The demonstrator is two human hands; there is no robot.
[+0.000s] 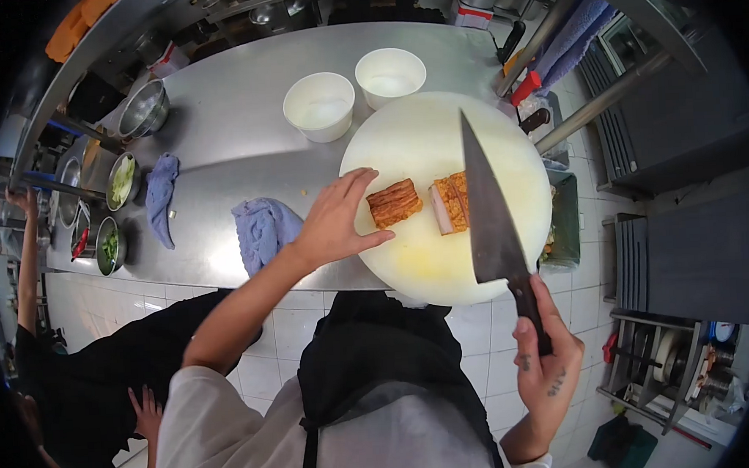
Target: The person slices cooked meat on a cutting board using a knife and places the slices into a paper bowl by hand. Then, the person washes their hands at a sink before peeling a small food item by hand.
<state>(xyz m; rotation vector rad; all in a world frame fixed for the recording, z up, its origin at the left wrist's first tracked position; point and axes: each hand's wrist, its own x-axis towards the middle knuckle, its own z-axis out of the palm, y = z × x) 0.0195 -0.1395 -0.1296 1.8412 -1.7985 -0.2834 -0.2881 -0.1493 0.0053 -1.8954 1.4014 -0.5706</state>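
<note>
On a round white cutting board [437, 137] lie pieces of browned, crackled pork belly. My left hand [337, 219] is at the board's left edge, thumb and fingers spread around one chunk of pork belly [394, 202]; I cannot tell whether they touch it. A second portion of pork belly [447, 205] lies to the right, showing a pale cut side, partly hidden behind the blade. My right hand [550, 356] is closed round the dark handle of a large kitchen knife [496, 219]. The wide blade points away from me over the board.
Two white bowls [320, 107] stand behind the board on the steel table [234, 148]. Blue cloths [264, 231] lie to the left, near metal bowls of cut greens [111, 246]. Another person in black [95, 393] is at the left, one arm reaching forward. A bin [564, 224] stands right of the board.
</note>
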